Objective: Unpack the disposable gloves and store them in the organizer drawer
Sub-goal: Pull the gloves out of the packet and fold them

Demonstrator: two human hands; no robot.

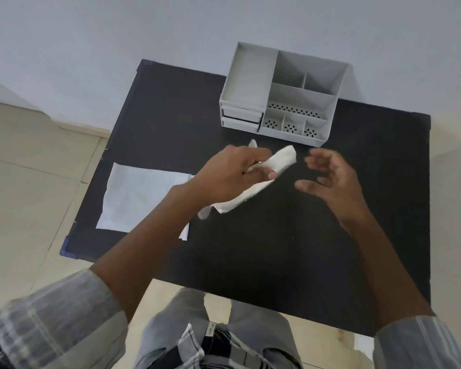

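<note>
My left hand (230, 175) grips a folded bundle of white disposable gloves (282, 159) above the middle of the black table (250, 249). The bundle sticks out past my fingers toward the right and hangs down below my wrist. My right hand (330, 182) hovers just right of the bundle with fingers spread and nothing in it. The grey organizer (280, 94) stands at the table's far edge; its two small drawers (241, 117) at the front left are closed. A flat white wrapper (139, 198) lies on the table's left part, partly under my left forearm.
The organizer has several open compartments on top and at its front right. A pale wall rises behind the table. Beige floor tiles (24, 182) show to the left, and my legs are below the table's near edge.
</note>
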